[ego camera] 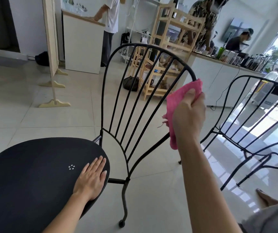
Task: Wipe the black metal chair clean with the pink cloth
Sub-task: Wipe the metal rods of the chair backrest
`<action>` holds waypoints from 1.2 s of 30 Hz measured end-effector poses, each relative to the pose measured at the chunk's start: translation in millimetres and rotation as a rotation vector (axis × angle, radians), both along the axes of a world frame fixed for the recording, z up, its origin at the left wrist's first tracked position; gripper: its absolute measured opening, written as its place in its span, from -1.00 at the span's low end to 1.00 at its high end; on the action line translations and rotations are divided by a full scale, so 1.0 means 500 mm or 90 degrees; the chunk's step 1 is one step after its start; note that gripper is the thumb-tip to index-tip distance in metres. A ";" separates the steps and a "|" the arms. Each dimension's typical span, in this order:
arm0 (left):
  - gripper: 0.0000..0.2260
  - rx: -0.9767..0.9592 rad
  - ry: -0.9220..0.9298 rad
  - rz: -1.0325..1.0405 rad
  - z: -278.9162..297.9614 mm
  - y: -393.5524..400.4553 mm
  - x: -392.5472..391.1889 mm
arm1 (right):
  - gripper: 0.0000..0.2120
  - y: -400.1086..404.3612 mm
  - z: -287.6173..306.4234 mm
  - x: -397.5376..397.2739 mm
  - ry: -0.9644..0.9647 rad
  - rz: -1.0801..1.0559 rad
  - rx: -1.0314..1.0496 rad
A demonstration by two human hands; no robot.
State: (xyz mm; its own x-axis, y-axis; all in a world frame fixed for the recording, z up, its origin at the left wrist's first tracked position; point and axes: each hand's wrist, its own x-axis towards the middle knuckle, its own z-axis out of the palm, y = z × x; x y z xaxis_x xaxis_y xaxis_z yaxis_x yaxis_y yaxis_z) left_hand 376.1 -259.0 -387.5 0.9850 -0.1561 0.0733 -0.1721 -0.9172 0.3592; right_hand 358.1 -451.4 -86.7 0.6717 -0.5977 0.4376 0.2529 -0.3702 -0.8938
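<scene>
The black metal chair (pixel 128 101) stands before me, its round seat at lower left and its arched, barred backrest in the middle. My right hand (pixel 188 113) grips the pink cloth (pixel 177 101), wrapped around the right side rail of the backrest just below the curve of the arch. The cloth's loose end hangs below my wrist. My left hand (pixel 91 178) lies flat, palm down, on the right edge of the seat.
A second black metal chair (pixel 252 118) stands close on the right. My bare foot (pixel 267 199) rests on the tiled floor at lower right. A wooden shelf rack (pixel 170 52), white counters and three people are further back. A wooden screen (pixel 50 52) stands at left.
</scene>
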 end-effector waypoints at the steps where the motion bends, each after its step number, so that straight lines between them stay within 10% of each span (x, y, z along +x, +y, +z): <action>1: -0.24 -0.002 0.000 -0.001 0.001 -0.001 0.000 | -0.81 0.004 -0.006 0.003 -0.020 -0.031 -0.015; 18: -0.24 0.014 -0.011 0.012 -0.001 -0.002 0.002 | -0.66 0.045 -0.150 -0.019 -0.111 -0.111 -0.087; 29: -0.29 0.036 -0.012 0.018 0.001 -0.004 0.003 | -0.59 0.084 -0.390 -0.048 0.186 0.162 -0.060; 36: -0.36 0.029 0.009 0.018 0.008 -0.005 0.005 | -0.18 0.074 -0.521 -0.029 0.378 0.243 -0.064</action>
State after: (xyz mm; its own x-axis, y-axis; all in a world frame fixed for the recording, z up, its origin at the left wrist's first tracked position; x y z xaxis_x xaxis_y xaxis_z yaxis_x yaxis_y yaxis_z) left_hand 378.3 -261.6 -383.7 0.9899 -0.1315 0.0520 -0.1413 -0.9372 0.3188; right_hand 343.4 -414.7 -347.3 0.9680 -0.2496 -0.0269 -0.1384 -0.4412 -0.8867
